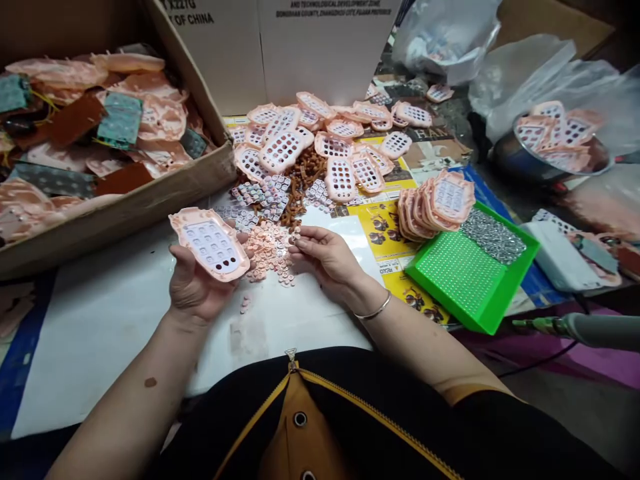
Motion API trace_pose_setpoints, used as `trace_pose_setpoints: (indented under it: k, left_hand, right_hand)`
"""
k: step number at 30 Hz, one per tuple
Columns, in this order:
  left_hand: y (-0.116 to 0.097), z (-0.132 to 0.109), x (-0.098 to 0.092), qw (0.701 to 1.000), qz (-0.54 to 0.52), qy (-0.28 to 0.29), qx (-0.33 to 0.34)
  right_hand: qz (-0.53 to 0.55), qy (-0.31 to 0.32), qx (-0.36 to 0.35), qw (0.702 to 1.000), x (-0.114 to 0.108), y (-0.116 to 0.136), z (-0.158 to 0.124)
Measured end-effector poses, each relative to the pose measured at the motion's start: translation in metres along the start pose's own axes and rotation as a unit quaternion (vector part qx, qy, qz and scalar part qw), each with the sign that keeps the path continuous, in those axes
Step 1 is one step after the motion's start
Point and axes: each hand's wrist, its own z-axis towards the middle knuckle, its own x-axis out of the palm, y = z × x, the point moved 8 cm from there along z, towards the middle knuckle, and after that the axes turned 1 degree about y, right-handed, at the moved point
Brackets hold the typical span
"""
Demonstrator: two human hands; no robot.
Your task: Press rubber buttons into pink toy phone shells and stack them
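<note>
My left hand (197, 293) grips a pink plastic casing (213, 243), tilted with its white keypad face up. Most of its holes are filled with pale buttons; a few dark holes show along the lower edge. My right hand (325, 257) has thumb and fingertips pinched together at the right side of a pile of small pink buttons (267, 250). A small pink button (295, 235) appears between those fingertips. Behind the pile lie square printed keys (270, 197) and brown rubbery pieces (305, 173).
Many pink casings with bare holes (340, 179) are heaped at the back. A cardboard box (200, 170) of casings and circuit boards stands left. On the right are stacked casings (435, 203), a green tray (450, 287) of screws, a metal bowl (525, 167) and an electric screwdriver (600, 330).
</note>
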Motion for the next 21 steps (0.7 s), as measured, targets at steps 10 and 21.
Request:
trace_pose_setpoints:
  k: [10, 21]
  left_hand:
    - [0.027, 0.005, 0.048, 1.000, 0.003, 0.023, -0.019]
    - [0.031, 0.002, 0.026, 0.997, -0.059, 0.023, -0.048]
  right_hand:
    - [0.008, 0.057, -0.050, 0.997, -0.001, 0.021, -0.005]
    - [-0.230, 0.025, -0.071, 0.970, -0.010, 0.023, -0.004]
